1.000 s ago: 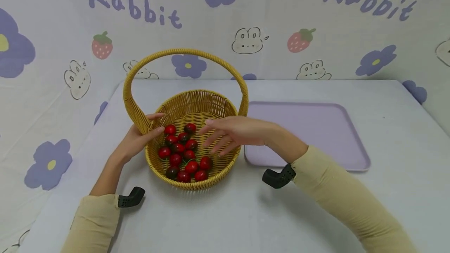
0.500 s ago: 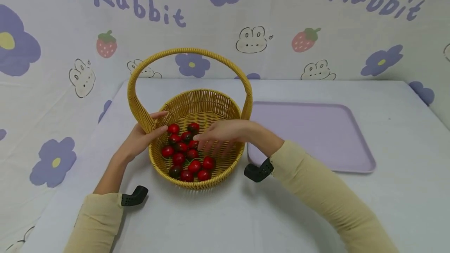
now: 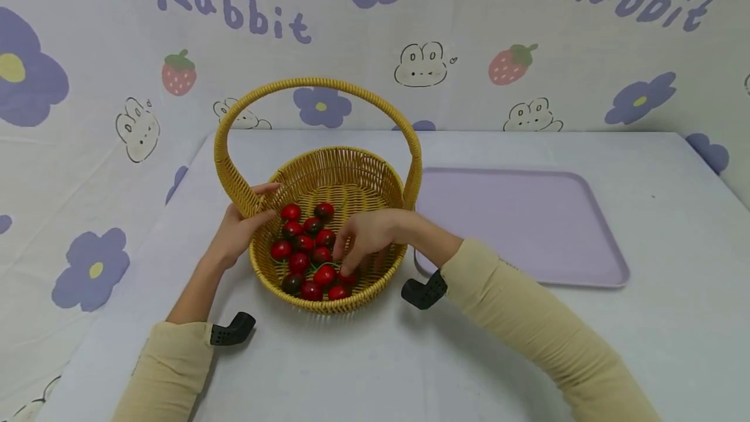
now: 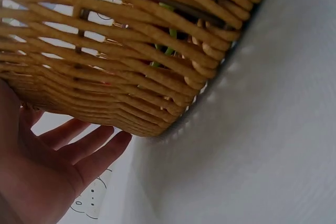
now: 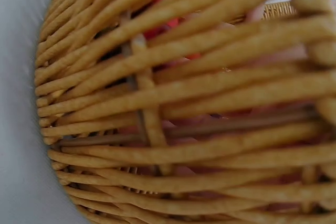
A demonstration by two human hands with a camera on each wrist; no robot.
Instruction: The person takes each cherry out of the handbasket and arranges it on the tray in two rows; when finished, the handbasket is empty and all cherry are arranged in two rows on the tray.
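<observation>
A yellow wicker basket (image 3: 331, 308) with a tall arched handle holds several dark red cherries (image 3: 299, 262), bunched in its left and front part. My left hand (image 3: 234, 233) grips the left rim at the foot of the handle, its thumb inside. From the left wrist view, the left hand's fingers (image 4: 102, 153) rest along the basket's outer wall. My right hand (image 3: 372, 236) reaches down into the basket, thumb and finger bent and spread apart, one fingertip right at a cherry (image 3: 347, 277) at the front right. Its other fingers are partly hidden behind it.
A pale purple rectangular tray (image 3: 515, 226) lies on the white table right of the basket, partly behind the right forearm. The basket handle (image 3: 316, 83) arches above the hands. A printed cloth (image 3: 457, 18) hangs behind the table. Black camera mounts (image 3: 424, 290) stick out from both wrists.
My right hand has come lower and toward the front of the basket, its fingers bending down to the cherries. The left hand stays at the rim.
</observation>
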